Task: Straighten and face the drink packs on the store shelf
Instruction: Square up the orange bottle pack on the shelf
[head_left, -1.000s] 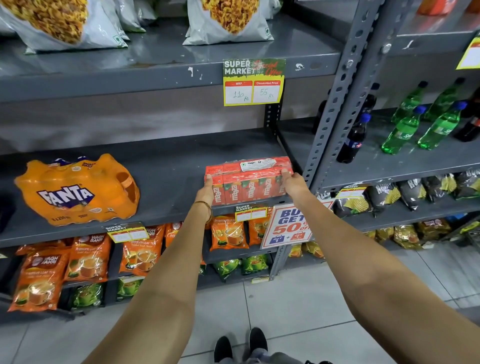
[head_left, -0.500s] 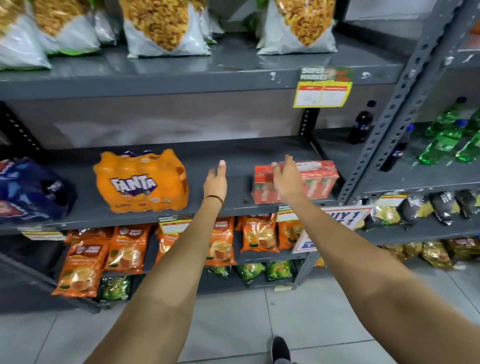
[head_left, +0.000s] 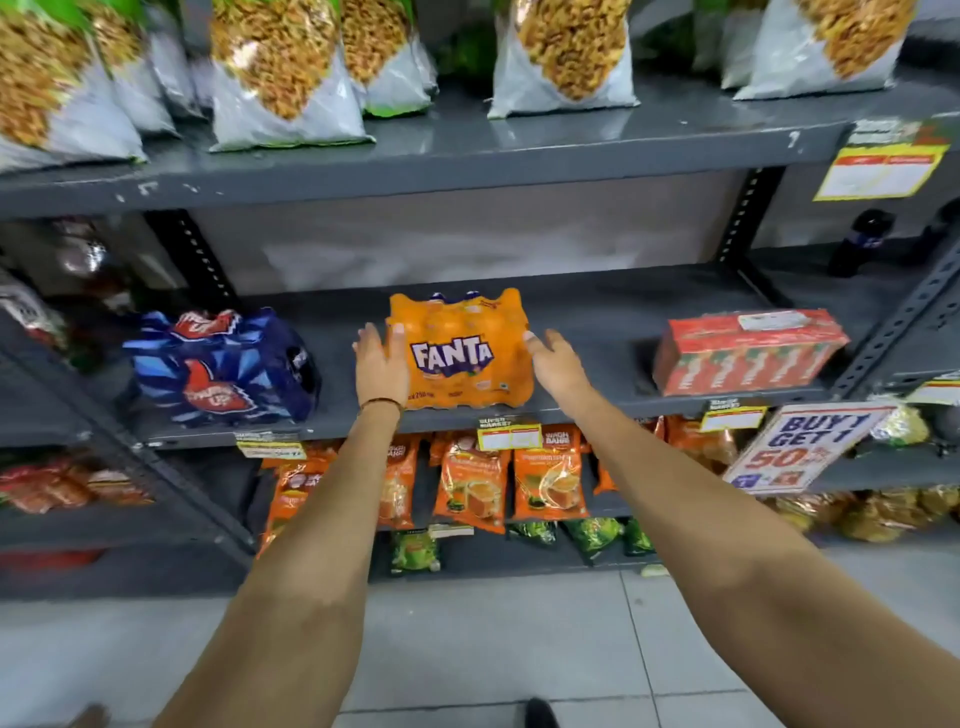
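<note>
The grey middle shelf (head_left: 597, 322) carries three drink packs in a row: the blue pack (head_left: 218, 364) well to the left, the orange Fanta pack (head_left: 460, 353) in the centre near the front lip, the red carton pack (head_left: 748, 351) well to the right. Both hands bracket the Fanta pack now. The left hand (head_left: 382, 364) lies flat against its left side, fingers (head_left: 396, 343) loose and straight; the right hand (head_left: 556, 364) comes in at its right side, fingers spread and not clamped, contact there hard to tell. Nothing is gripped yet.

The logo already faces out, so the job looks like a squaring nudge: press evenly from both sides, low on the shrink-wrap, and slide the base parallel with the shelf's front lip rather than lifting. Bare shelf on either side and behind gives plenty of room. The edge to mind is the front lip with its price tag (head_left: 509, 439) just beneath.
</note>
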